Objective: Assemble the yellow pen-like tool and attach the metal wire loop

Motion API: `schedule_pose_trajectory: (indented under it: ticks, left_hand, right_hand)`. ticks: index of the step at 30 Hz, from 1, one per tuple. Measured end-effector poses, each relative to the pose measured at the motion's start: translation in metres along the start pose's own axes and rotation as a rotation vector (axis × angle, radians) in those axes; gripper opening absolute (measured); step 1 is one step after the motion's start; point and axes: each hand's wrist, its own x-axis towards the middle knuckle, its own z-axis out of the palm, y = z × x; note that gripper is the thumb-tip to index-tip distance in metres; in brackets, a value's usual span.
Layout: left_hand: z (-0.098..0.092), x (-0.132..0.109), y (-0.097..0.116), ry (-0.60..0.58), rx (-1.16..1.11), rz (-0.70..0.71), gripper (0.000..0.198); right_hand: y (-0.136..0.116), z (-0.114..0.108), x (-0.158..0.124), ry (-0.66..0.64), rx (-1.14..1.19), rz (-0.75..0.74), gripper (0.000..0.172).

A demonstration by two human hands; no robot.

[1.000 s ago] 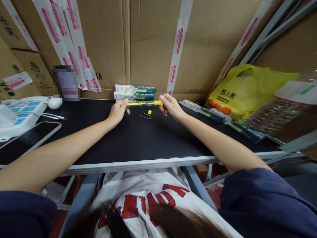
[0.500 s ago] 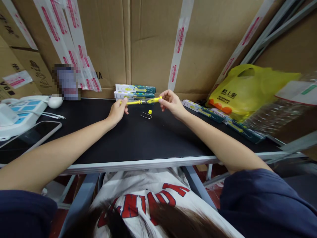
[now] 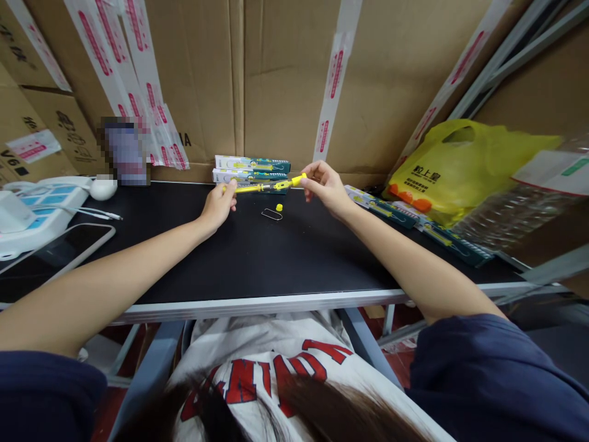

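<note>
Holds a slim yellow tool point(image 3: 248, 189) crosswise over the far part of a black tabletop point(image 3: 257, 264), with one end in a narrow pinch of the left hand point(image 3: 219, 205) and the other between thumb and finger of the right hand point(image 3: 327, 190). Just below, on the tabletop: a small yellow cap point(image 3: 279, 207) beside a thin wire loop point(image 3: 271, 217). Directly behind, close to a taped cardboard wall point(image 3: 285, 80): a stack of slim printed boxes point(image 3: 251, 164), partly hidden by tool and fingers. Beyond the right forearm: more such boxes in a row point(image 3: 384, 209), crowded by a yellow plastic bag point(image 3: 455, 162) and clear ribbed plastic point(image 3: 499, 215). To the left: a white power strip point(image 3: 55, 209) with cables, a phone point(image 3: 59, 248) lying near the left forearm, and a pixelated upright object point(image 3: 125, 153), too obscured to identify.
</note>
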Motion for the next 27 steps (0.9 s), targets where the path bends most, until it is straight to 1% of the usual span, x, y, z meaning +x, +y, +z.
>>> schedule_pose_trajectory:
  ticks: [5, 11, 14, 17, 20, 27]
  left_hand:
    - [0.0, 0.0, -0.001, -0.008, -0.015, -0.007, 0.034]
    - [0.002, 0.001, -0.002, -0.02, -0.043, 0.005, 0.033]
    - [0.003, -0.001, 0.001, -0.029, -0.048, 0.002, 0.033]
    - [0.002, -0.003, 0.004, -0.025, -0.032, -0.016, 0.035]
    - [0.002, -0.004, 0.008, -0.009, -0.035, -0.046, 0.037]
    - [0.003, -0.005, 0.011, -0.006, -0.051, -0.066, 0.036]
  right_hand:
    - [0.001, -0.001, 0.0, -0.02, -0.007, 0.015, 0.043]
    - [0.009, -0.001, 0.0, -0.038, -0.006, 0.057, 0.044]
    - [0.012, -0.001, 0.001, -0.059, -0.028, 0.036, 0.044]
    - [0.014, -0.002, 0.001, -0.087, -0.075, -0.043, 0.045]
    - [0.013, -0.003, 0.001, -0.088, -0.174, -0.152, 0.043]
    - [0.015, -0.01, 0.001, -0.052, -0.587, -0.449, 0.018]
